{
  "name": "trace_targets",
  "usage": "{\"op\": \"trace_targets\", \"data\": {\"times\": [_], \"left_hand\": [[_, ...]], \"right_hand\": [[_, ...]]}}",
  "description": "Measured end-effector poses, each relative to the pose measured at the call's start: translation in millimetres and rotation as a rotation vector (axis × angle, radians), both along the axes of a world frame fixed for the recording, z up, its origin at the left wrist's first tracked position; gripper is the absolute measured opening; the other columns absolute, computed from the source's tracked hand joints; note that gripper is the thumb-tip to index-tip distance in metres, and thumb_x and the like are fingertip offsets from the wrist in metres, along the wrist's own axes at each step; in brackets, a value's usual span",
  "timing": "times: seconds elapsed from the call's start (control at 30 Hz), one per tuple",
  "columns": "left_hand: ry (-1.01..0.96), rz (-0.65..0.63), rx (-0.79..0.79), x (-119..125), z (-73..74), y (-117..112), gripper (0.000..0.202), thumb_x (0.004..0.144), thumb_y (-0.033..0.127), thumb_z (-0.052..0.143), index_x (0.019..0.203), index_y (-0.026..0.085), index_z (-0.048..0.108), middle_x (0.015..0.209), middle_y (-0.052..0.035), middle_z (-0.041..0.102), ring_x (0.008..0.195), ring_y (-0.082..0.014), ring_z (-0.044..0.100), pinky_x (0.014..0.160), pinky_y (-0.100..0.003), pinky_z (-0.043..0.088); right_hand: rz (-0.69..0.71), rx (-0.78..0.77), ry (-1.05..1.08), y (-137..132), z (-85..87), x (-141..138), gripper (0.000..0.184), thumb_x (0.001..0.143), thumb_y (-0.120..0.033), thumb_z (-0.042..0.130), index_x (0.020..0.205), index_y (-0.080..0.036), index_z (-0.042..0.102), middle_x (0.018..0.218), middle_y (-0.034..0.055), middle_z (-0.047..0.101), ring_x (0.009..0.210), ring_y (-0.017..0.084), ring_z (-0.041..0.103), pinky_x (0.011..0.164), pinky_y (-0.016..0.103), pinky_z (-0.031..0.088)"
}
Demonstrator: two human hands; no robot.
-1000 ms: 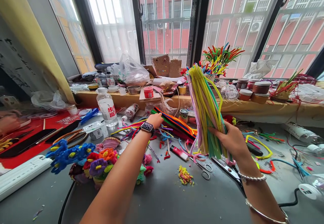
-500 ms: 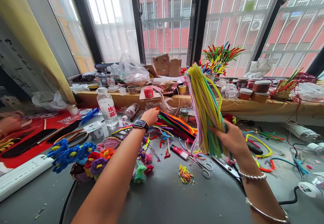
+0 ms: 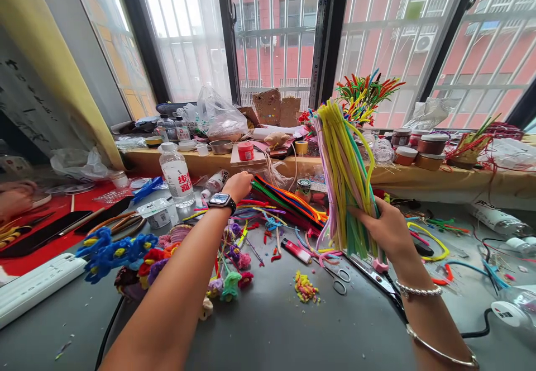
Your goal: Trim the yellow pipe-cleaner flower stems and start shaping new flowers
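Observation:
An upright bundle of yellow, pink and green pipe cleaners is gripped near its lower end by my right hand. Farther left, my left hand reaches out with its fingers closed at the end of a second bundle of pipe cleaners, in orange, green, red and dark colours, which lies on the table. The right end of that bundle passes behind the upright one. Pipe-cleaner flowers in blue, red and purple lie beside my left forearm, which partly hides them.
Small scissors, large scissors, a lighter and a pile of clippings lie in front. A bottle stands left, near a power strip. Another person's hand shows at far left. Jars line the sill.
My left hand has moved a little to the left, drawing the end of the dark and orange bundle with it. My right hand and the upright bundle have shifted slightly right.

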State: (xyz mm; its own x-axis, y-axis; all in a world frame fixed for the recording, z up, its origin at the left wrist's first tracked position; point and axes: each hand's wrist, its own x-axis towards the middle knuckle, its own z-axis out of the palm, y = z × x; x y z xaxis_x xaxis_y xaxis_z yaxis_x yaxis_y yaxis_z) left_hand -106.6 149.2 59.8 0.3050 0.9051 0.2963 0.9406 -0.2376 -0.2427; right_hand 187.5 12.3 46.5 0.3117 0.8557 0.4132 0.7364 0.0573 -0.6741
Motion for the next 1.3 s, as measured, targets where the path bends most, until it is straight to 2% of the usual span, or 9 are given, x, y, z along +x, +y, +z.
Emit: {"op": "trace_targets", "data": {"times": [0.33, 0.57, 0.87, 1.3], "left_hand": [[0.03, -0.001, 0.001, -3, 19.0, -3, 0.026, 0.074, 0.015, 0.035, 0.083, 0.011, 0.058, 0.087, -0.011, 0.059, 0.082, -0.0196, 0.056, 0.07, -0.027, 0.042], [0.041, -0.023, -0.005, 1, 19.0, -1, 0.024, 0.075, 0.017, 0.036, 0.084, 0.012, 0.058, 0.088, -0.0101, 0.059, 0.082, -0.0188, 0.056, 0.07, -0.026, 0.042], [0.074, -0.034, -0.04, 5, 18.5, -4, 0.026, 0.075, 0.01, 0.034, 0.088, 0.012, 0.056, 0.091, -0.011, 0.058, 0.083, -0.0186, 0.056, 0.069, -0.026, 0.043], [0.098, -0.031, -0.044, 4, 20.7, -6, 0.024, 0.075, 0.015, 0.035, 0.085, 0.011, 0.057, 0.089, -0.0119, 0.059, 0.083, -0.02, 0.056, 0.069, -0.028, 0.043]], "right_hand": [[0.001, 0.003, -0.022, -1, 0.8, -4, 0.027, 0.063, -0.039, 0.053, 0.077, -0.017, 0.061, 0.064, 0.0039, 0.062, 0.058, 0.019, 0.054, 0.052, 0.025, 0.036], [-0.009, -0.006, -0.037, 0, 0.2, -4, 0.027, 0.063, -0.039, 0.053, 0.078, -0.017, 0.061, 0.063, 0.0035, 0.062, 0.058, 0.018, 0.053, 0.051, 0.025, 0.036], [0.001, 0.007, -0.027, -3, 2.6, -7, 0.026, 0.064, -0.038, 0.052, 0.076, -0.017, 0.06, 0.063, 0.0033, 0.061, 0.057, 0.017, 0.052, 0.05, 0.024, 0.034], [0.012, 0.005, -0.031, 1, -0.8, -7, 0.027, 0.063, -0.037, 0.052, 0.078, -0.017, 0.061, 0.063, 0.0031, 0.062, 0.057, 0.017, 0.053, 0.051, 0.024, 0.035]]}}
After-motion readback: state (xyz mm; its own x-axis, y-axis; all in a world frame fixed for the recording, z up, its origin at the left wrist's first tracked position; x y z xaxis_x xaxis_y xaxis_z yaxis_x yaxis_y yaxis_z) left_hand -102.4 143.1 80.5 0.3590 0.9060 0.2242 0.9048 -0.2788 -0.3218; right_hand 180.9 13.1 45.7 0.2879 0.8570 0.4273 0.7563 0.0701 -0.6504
